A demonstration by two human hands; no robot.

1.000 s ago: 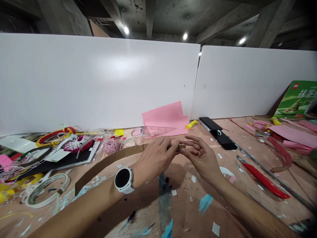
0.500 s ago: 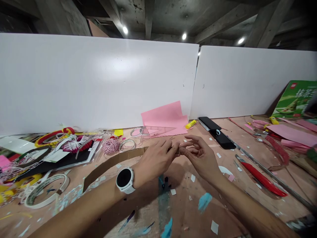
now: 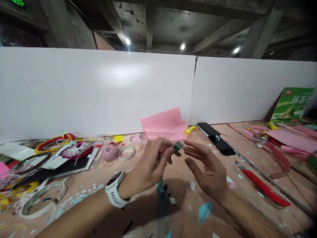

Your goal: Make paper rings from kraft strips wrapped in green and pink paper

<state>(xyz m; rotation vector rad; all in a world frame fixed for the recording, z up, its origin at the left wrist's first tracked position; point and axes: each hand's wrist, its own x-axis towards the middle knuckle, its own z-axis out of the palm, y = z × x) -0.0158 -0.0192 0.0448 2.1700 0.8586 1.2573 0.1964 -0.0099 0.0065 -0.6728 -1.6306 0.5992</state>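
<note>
My left hand [image 3: 155,162], with a white watch [image 3: 116,189] on its wrist, is closed on a small strip end [image 3: 177,147] that shows green and grey beyond the fingertips. The rest of that strip is mostly hidden behind the hand; a brown bit [image 3: 149,144] shows above the knuckles. Just right of the strip end, my right hand [image 3: 208,167] hangs over the table with thumb and fingers apart, holding nothing. Behind both hands, pink paper [image 3: 164,123] leans against the white board, with a clear triangle ruler at its foot.
Phones [image 3: 223,143], a red cutter [image 3: 264,186] and a long metal rod lie on the right. On the left are a ball of red-white string [image 3: 110,152], a white ring [image 3: 41,201] and craft rings. A yellow glue stick [image 3: 190,130] lies by the board.
My hands have moved apart, and my right hand has opened. My left hand has turned and lifted the strip, whose long brown length no longer stretches left across the table. The view has tilted up slightly.
</note>
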